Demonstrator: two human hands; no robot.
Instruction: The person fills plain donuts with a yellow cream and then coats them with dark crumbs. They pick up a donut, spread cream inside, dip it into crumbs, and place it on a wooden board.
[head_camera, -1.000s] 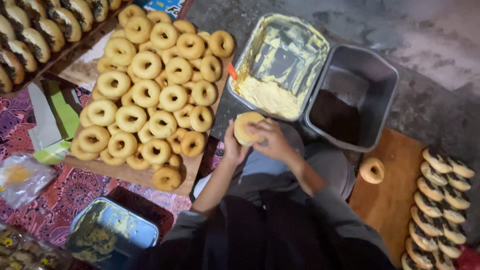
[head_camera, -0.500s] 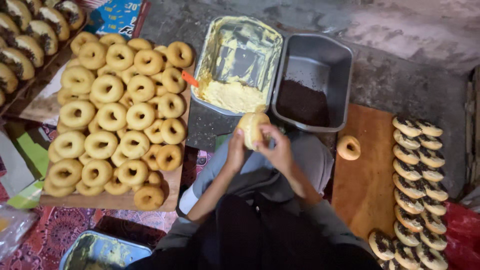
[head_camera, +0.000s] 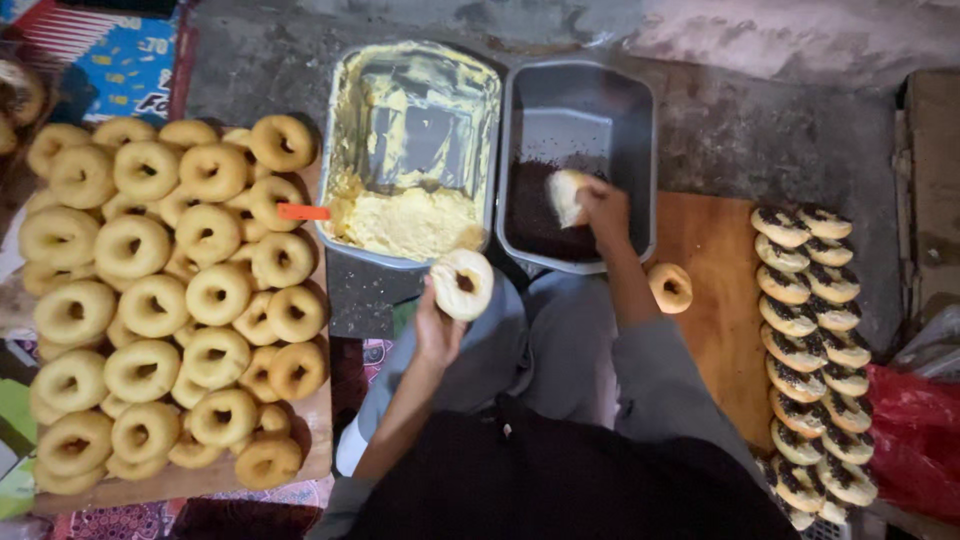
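My left hand (head_camera: 438, 330) holds up a ring doughnut half (head_camera: 462, 283) with pale cream on its face, just below the tray of yellow cream (head_camera: 349, 75). My right hand (head_camera: 603, 209) presses another doughnut half (head_camera: 565, 196) face down into the dark sprinkles in the grey tray (head_camera: 580, 95). A plain doughnut (head_camera: 670, 287) lies on the wooden board (head_camera: 715, 320) beside my right forearm.
A large pile of plain doughnuts (head_camera: 160, 300) covers a board on the left. An orange-handled tool (head_camera: 302, 212) sticks out of the cream tray. Several sprinkle-filled doughnuts (head_camera: 815, 330) stand in a row on the right, next to a red bag (head_camera: 915, 440).
One doughnut held in both hands has been split. My right hand moved its half up into the sprinkle tray; my left hand stayed low with the other half.
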